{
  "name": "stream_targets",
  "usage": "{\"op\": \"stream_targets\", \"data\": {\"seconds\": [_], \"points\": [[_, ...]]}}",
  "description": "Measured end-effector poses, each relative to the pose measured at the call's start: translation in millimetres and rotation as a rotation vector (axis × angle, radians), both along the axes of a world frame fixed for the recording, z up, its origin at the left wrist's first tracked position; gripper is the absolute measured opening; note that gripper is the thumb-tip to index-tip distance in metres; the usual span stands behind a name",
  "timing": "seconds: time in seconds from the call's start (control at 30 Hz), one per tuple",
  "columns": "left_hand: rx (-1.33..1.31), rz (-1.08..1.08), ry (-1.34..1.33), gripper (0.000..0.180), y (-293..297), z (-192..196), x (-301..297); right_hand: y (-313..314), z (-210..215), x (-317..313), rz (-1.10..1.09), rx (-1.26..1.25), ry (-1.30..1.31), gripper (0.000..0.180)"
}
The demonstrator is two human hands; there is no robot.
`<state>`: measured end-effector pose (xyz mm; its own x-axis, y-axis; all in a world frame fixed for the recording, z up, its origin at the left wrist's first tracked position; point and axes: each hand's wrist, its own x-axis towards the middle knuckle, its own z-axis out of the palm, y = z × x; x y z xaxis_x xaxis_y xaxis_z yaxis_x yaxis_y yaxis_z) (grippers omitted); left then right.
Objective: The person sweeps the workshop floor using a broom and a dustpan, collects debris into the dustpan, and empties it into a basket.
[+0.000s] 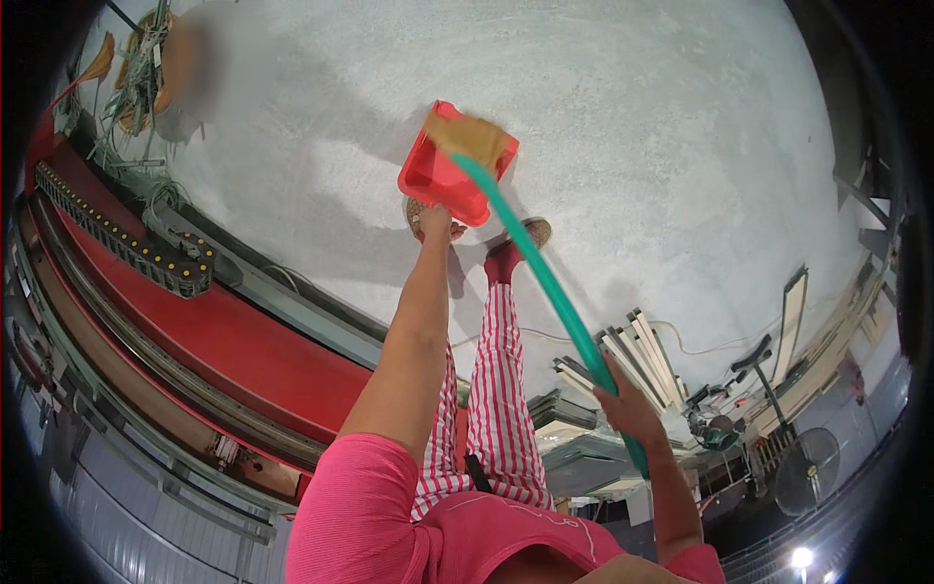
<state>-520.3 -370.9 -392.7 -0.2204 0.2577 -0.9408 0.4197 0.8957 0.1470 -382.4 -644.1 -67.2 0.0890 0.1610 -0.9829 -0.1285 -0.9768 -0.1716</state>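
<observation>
Left hand (440, 224): fingers at red dustpan (438, 177); cannot tell if clamped
Right hand (630, 407): fingers clamped round green handle (556, 292)
Bristles (477, 138): beyond left fingers; hard sweeping could tip red dustpan

No text, label, number or sign could be read. Marks noted, none legible. At 5 o'clock, a pale line mark (581, 527) ran across the front of the pink shirt (462, 537); lettering or drawing, could not tell. At 4 o'clock, a yellow badge (811, 473) sat at the hub of the fan (798, 490), too small to make out. At 10 o'clock, a whitish patch (157, 55) showed on the green bundle (142, 86); whether a tag, could not tell. All three went down as unread.
</observation>
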Motion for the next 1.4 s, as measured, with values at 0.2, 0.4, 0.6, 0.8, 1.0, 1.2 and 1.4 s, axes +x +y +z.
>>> {"op": "stream_targets", "data": {"seconds": [0.2, 0.4, 0.6, 0.8, 1.0, 1.2, 1.4], "points": [[-0.066, -0.012, -0.041, 0.032, 7, -7, -22, 14, 82, 16, -0.347, -0.203, 0.207, 0.058], [-0.005, 0.073, 0.007, 0.033, 3, -4, -47, 49, 21, 52, -0.304, -0.138, -0.248, 0.052], [-0.054, 0.075, 0.035, 0.03, 5, -15, -62, 45, -36, 9, -0.149, -0.103, -0.219, 0.053], [0.021, 0.03, 0.015, 0.027, -3, 2, -51, 33, 30, -33, -0.202, -0.087, 0.237, 0.058], [-0.019, 0.055, -0.141, 0.028, 16, 74, -64, 38, 143, -40, -0.527, -0.109, 0.399, 0.059], [0.009, 0.2, -0.217, 0.03, 35, 196, -63, 26, 205, -41, -0.479, 0.096, -0.001, 0.047], [0.141, 0.48, -0.667, 0.028, 63, 298, -69, 30, 231, -7, -0.67, 0.198, -0.147, 0.022]]}}
